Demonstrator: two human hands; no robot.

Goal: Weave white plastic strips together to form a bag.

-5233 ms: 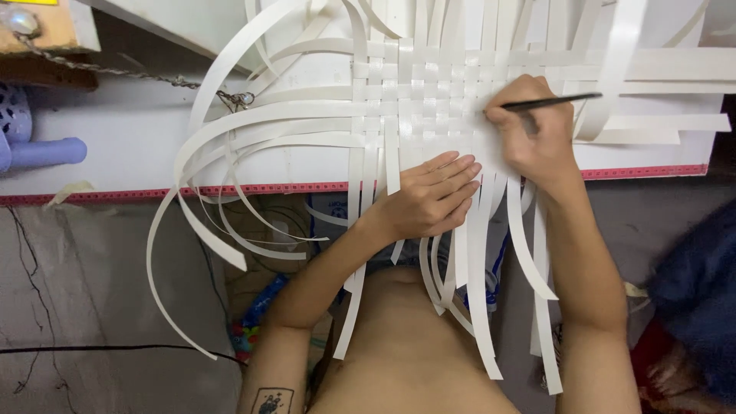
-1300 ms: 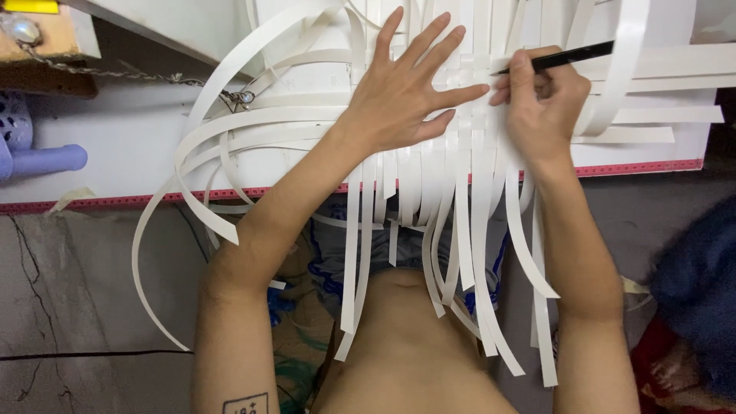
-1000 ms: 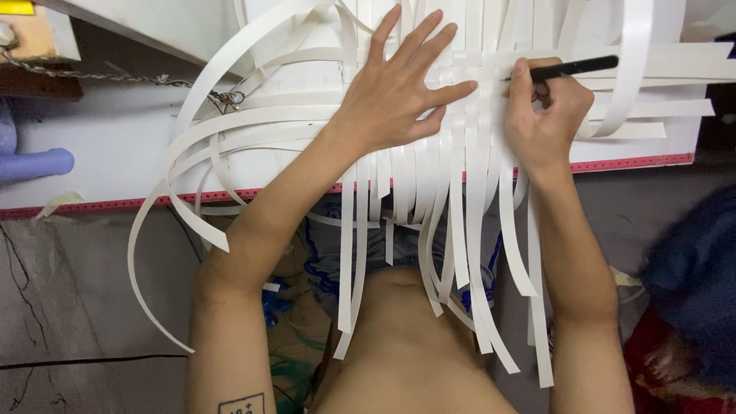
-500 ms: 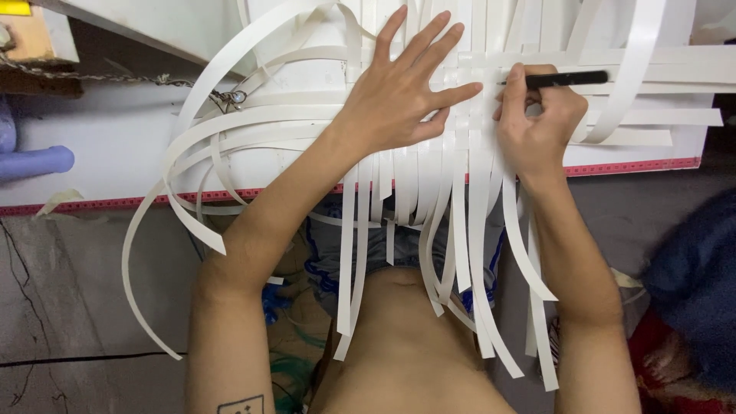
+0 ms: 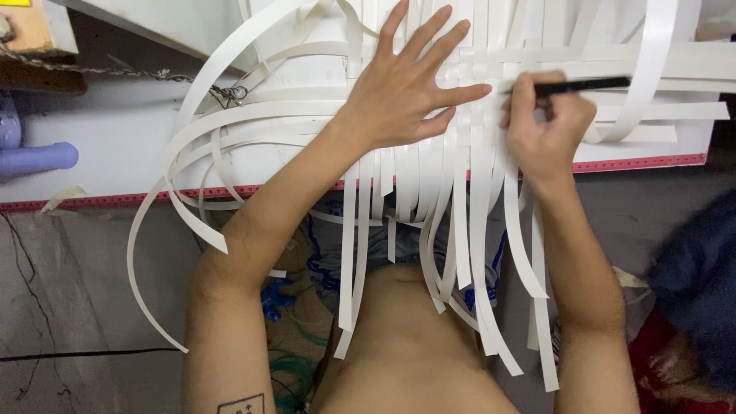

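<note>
A woven mat of long white strips (image 5: 491,69) lies on a white table (image 5: 107,146). Loose strip ends (image 5: 460,230) hang over the front edge and curl out to the left. My left hand (image 5: 406,84) lies flat on the weave with its fingers spread wide. To its right, my right hand (image 5: 544,126) grips a black pen (image 5: 583,84), whose tip touches the strips close to my left fingertips.
A red band (image 5: 644,162) runs along the table's front edge. A lilac plastic object (image 5: 31,153) sits at the far left. A thin chain with a metal ring (image 5: 230,92) lies beside the strips. Dark blue cloth (image 5: 698,261) is at the right, and a grey floor lies below.
My left hand has moved up from the table's front edge and now lies spread flat on the weave. My right hand with the pen has stayed in about the same spot.
</note>
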